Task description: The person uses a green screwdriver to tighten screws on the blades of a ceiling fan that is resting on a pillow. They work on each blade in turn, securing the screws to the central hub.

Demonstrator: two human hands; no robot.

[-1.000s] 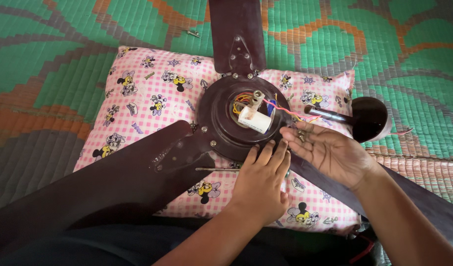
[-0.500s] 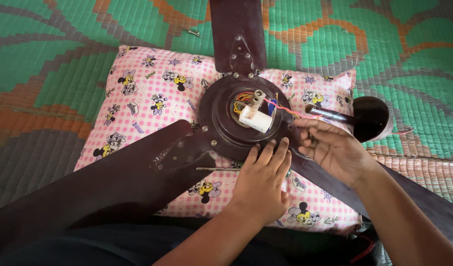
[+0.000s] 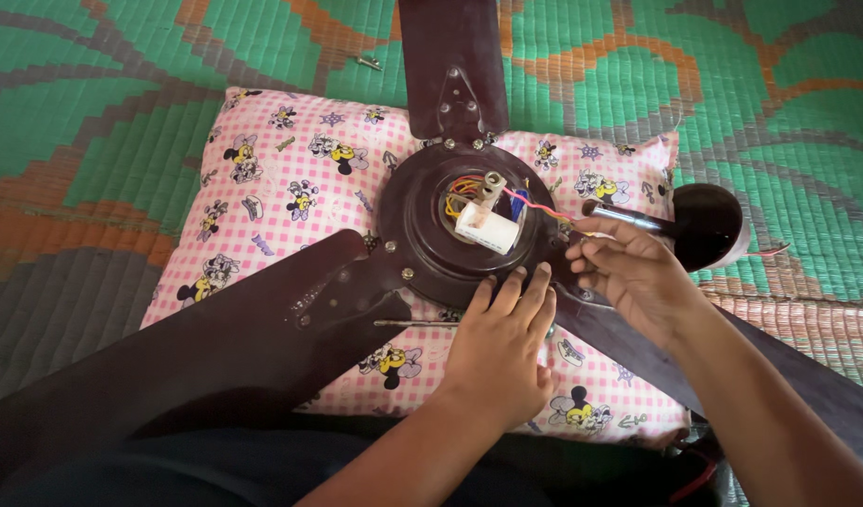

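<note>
Ceiling fan (image 3: 422, 253) lies blades-out on the pink cushion (image 3: 281, 188) over the green mat (image 3: 122, 84); your left hand (image 3: 502, 347) rests flat, fingers spread, on the motor hub's near rim, holding nothing, while your right hand (image 3: 629, 272) pinches thin wires (image 3: 544, 208) at the hub's right edge.

Dark brown ceiling fan (image 3: 422, 246) lay flat on a pink cartoon-print pillow (image 3: 291, 188), three blades spread out, hub open showing a white capacitor (image 3: 488, 229) and a tangle of coloured wires (image 3: 464, 188).
</note>
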